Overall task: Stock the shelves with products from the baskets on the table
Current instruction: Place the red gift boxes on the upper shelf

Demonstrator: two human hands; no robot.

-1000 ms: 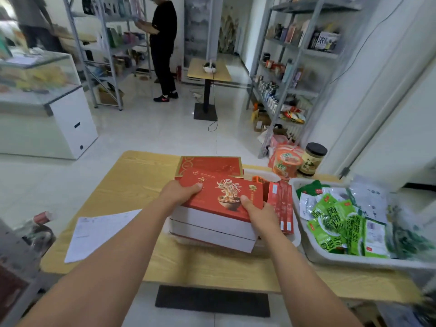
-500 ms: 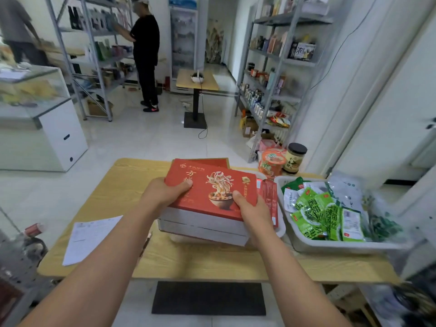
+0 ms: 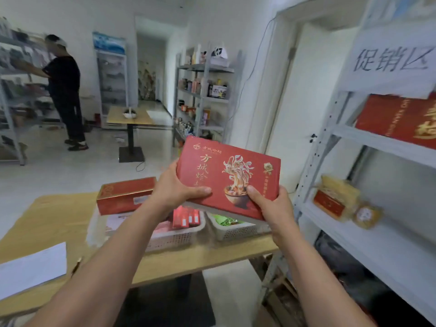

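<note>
Head view: red noodle box at frame centre, held clear above the baskets. Left hand and right hand each grip a lower corner, thumbs on top. Shelf at right is sparsely stocked and the baskets still hold goods, so it is early, I judge.

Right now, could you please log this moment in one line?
left hand: grips red noodle box | right hand: grips it too | box: tilted, above the baskets | shelf: box not yet placed
</note>
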